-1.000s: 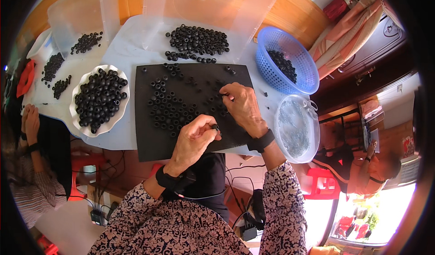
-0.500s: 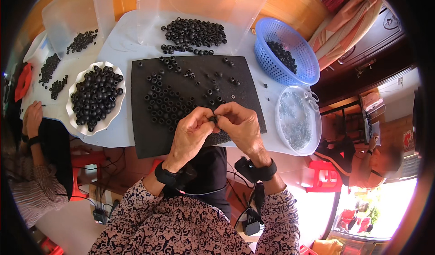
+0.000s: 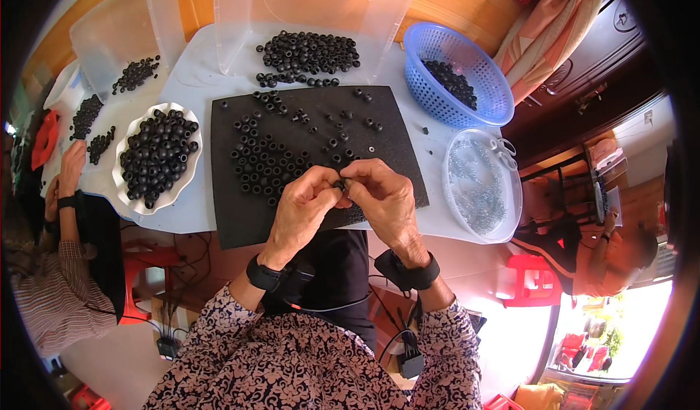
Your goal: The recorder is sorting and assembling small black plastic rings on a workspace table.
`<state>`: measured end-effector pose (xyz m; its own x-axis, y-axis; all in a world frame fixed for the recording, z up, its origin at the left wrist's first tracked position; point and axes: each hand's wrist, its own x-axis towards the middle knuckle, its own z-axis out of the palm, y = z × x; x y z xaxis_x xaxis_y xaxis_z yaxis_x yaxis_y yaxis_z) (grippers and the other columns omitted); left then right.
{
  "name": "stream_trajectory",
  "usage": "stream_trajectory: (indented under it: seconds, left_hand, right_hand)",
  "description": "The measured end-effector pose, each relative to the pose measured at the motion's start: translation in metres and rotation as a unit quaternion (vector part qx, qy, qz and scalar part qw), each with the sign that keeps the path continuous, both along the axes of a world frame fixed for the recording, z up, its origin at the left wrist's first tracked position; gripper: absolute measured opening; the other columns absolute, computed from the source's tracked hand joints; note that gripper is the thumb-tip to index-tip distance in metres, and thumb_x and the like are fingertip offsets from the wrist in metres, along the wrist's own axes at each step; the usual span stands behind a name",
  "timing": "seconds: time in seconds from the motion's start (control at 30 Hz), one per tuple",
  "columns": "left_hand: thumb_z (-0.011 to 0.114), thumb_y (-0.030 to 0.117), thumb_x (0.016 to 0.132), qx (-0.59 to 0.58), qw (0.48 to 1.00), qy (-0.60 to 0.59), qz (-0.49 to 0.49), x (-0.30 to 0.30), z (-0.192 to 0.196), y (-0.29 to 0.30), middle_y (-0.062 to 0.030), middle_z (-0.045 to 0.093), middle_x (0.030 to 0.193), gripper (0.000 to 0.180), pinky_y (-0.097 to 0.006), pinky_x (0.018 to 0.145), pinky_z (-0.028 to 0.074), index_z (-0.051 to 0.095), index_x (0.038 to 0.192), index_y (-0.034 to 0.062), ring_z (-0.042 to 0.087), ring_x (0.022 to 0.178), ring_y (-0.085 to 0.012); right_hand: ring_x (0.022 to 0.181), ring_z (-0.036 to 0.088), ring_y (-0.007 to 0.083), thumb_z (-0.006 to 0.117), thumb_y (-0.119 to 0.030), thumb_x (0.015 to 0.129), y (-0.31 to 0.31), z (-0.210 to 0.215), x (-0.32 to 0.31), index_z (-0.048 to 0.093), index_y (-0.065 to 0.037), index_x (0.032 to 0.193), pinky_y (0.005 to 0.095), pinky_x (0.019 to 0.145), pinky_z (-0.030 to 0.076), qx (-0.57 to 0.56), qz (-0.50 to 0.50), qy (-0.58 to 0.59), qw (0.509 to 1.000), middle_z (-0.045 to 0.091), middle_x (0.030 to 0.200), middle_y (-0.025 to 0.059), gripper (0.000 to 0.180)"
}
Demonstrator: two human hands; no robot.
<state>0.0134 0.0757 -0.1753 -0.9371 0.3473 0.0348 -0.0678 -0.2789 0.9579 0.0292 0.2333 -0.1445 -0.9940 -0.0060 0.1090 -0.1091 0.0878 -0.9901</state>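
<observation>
Over the near edge of a black mat (image 3: 237,228), my left hand (image 3: 300,209) and my right hand (image 3: 386,200) meet, fingertips pinched together. Between them is a small black piece (image 3: 340,185), mostly covered by the fingers; it looks like one of the round parts nearby. Many black, hollow, bead-like parts (image 3: 270,164) stand on the mat's left half, their holes facing up. Looser small black parts (image 3: 343,137) are scattered beyond my fingers, along with a small pale ring (image 3: 372,149).
Left of the mat, a white scalloped dish (image 3: 117,164) holds black beads. Behind, more beads lie before a clear plastic bin (image 3: 313,9). A blue basket (image 3: 474,56) and a clear tub (image 3: 503,217) of small transparent pieces stand right. A co-worker's hand (image 3: 71,166) is at far left.
My hands stay pinched together in nearly the same place, with a slight shift of the fingers. At far left, the co-worker's hand has reached forward to the small black parts. The view has shifted slightly.
</observation>
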Motion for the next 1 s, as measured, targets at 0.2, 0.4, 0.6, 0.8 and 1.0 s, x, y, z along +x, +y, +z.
stream_trajectory:
  seconds: [0.2,0.4,0.6,0.8,1.0]
  left_hand:
    - [0.053,0.0,0.092,0.003,1.0,-0.005,0.002,0.0,-0.001,0.001,-0.005,0.066,0.085,0.011,-0.025,0.078,0.053,0.058,0.102,-0.0036,0.065,0.082,-0.0096]
    - [0.053,0.0,0.093,0.031,0.999,0.007,0.014,0.001,-0.006,0.003,-0.0044,0.065,0.085,0.011,-0.023,0.077,0.052,0.057,0.103,-0.0038,0.063,0.082,-0.0078]
    - [0.053,-0.001,0.094,0.048,0.999,0.007,0.024,0.002,-0.01,0.006,-0.004,0.064,0.085,0.011,-0.023,0.077,0.052,0.056,0.104,-0.0042,0.062,0.082,-0.0071]
    - [0.053,-0.001,0.093,0.018,1.0,0.007,0.021,0.002,-0.004,0.004,-0.0041,0.064,0.086,0.012,-0.024,0.079,0.052,0.056,0.104,-0.0043,0.061,0.082,-0.007]
    - [0.053,0.0,0.093,0.038,0.999,-0.001,0.015,0.002,-0.002,0.002,-0.0035,0.063,0.091,0.015,-0.024,0.082,0.052,0.058,0.107,-0.0044,0.061,0.084,-0.0073]
  right_hand:
    - [0.077,0.069,0.0135,0.059,0.005,0.086,-0.005,-0.001,0.003,0.067,0.004,0.104,0.0244,0.071,0.055,-0.026,-0.016,-0.016,0.999,0.067,0.093,0.0074,0.02]
    - [0.074,0.068,0.0134,0.063,0.005,0.085,-0.008,-0.004,0.002,0.069,0.002,0.102,0.0245,0.069,0.054,0.002,-0.029,0.022,0.999,0.068,0.094,0.0073,0.018]
    - [0.075,0.068,0.013,0.063,0.004,0.087,-0.006,-0.007,-0.001,0.069,0.002,0.103,0.0243,0.068,0.054,0.069,-0.023,0.057,0.996,0.068,0.094,0.0077,0.018]
    - [0.077,0.067,0.0132,0.062,0.001,0.09,-0.009,-0.01,0.003,0.068,0.004,0.105,0.0245,0.07,0.054,-0.066,-0.032,-0.022,0.997,0.067,0.096,0.0086,0.017]
    - [0.079,0.067,0.0153,0.061,0.004,0.086,-0.008,-0.004,0.006,0.067,0.001,0.11,0.0268,0.074,0.053,0.043,-0.019,0.05,0.998,0.065,0.1,0.0101,0.024]
